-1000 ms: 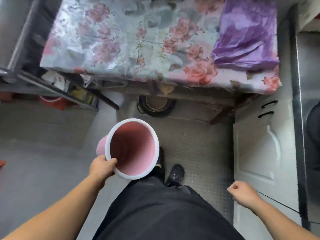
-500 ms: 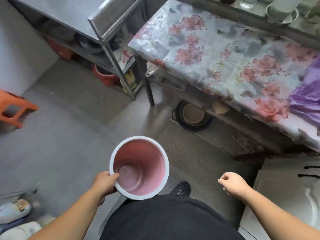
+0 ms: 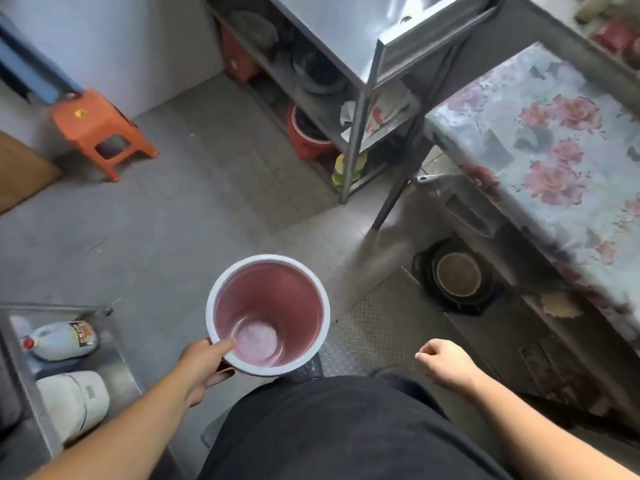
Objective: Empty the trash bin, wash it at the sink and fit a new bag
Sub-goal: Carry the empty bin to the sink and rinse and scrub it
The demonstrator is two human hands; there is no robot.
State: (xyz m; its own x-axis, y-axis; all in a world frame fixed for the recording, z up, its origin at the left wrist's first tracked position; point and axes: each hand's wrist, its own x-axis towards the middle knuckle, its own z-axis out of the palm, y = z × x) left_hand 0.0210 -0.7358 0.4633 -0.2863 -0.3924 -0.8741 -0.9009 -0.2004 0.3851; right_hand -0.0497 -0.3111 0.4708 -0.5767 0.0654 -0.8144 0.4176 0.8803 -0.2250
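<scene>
A pink trash bin (image 3: 273, 299) with a white rim hangs upright above the grey floor, its inside bare, with no bag in it. My left hand (image 3: 204, 365) grips the bin's near rim, thumb over the edge and fingers curled underneath. My right hand (image 3: 446, 363) is off to the right, held in a loose fist with nothing in it, apart from the bin.
A steel table (image 3: 363, 39) with pots on its lower shelves stands ahead. A floral-covered table (image 3: 561, 140) is at right, with a dark pan (image 3: 457, 275) on the floor beneath. An orange stool (image 3: 100, 129) stands far left. A rack (image 3: 20, 358) at near left holds a bottle and a rice cooker.
The view has swung left: the floral table slid right, the steel table and orange stool came into sight. The bin stays in my left hand, now seen more from above.
</scene>
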